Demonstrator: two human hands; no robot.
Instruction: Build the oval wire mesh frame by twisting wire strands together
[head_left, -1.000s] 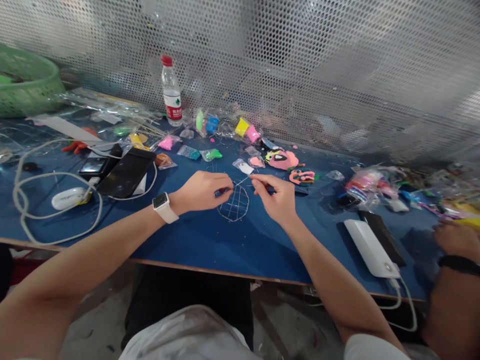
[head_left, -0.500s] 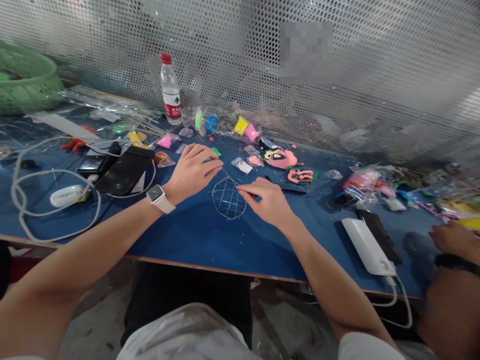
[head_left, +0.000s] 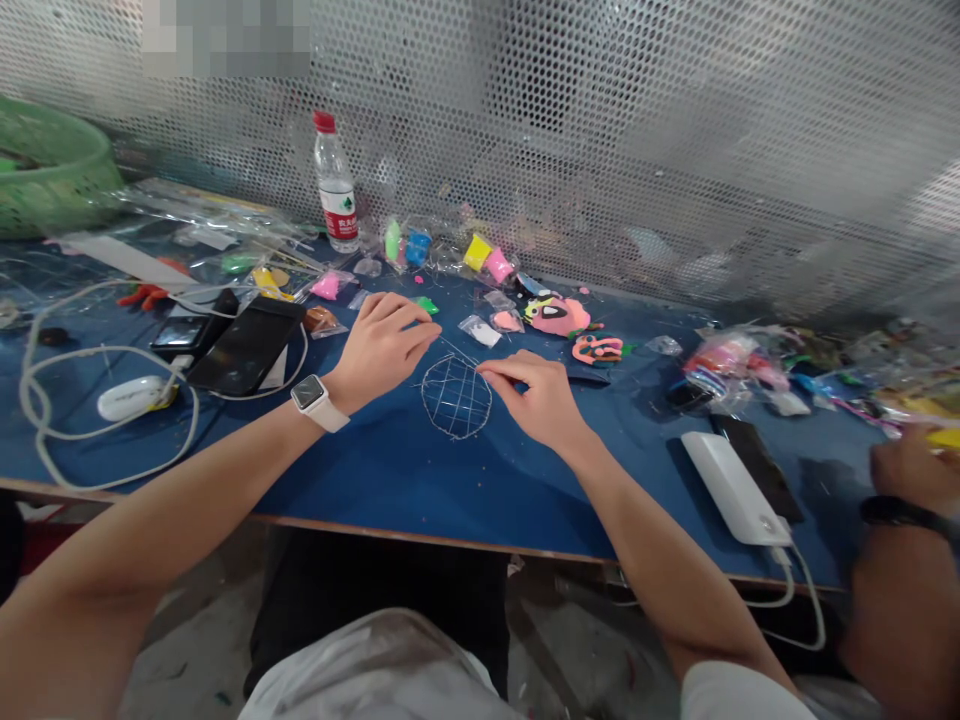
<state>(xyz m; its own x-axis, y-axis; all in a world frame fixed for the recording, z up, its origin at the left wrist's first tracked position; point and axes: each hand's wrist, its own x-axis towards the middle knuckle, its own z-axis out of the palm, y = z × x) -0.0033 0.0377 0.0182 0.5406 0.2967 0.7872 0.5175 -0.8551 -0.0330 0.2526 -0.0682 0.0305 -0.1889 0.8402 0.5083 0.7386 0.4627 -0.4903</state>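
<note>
A round wire frame [head_left: 459, 437] with a crisscross grid inside lies on the blue table, between and just below my hands. Just above the frame, a thin wire [head_left: 457, 351] runs slantwise between my fingertips. My left hand [head_left: 386, 345], wearing a white-banded watch, pinches the wire's upper left end between thumb and fingers. My right hand [head_left: 536, 400] pinches the lower right end, close to the frame's upper right rim. Whether the wire touches the frame cannot be made out.
Behind lie clay packets [head_left: 478, 252], a pink clay figure [head_left: 559, 315] and a water bottle [head_left: 337, 190]. Phone [head_left: 247, 345] and looped cable [head_left: 45, 440] are left; a white power bank [head_left: 724, 485] is right. A co-worker's hand [head_left: 911, 470] rests at far right. Perforated metal stands behind.
The camera view has shifted slightly. My hands keep their pinches on the wire, and the frame stays in place. The co-worker's hand at the right has moved a little.
</note>
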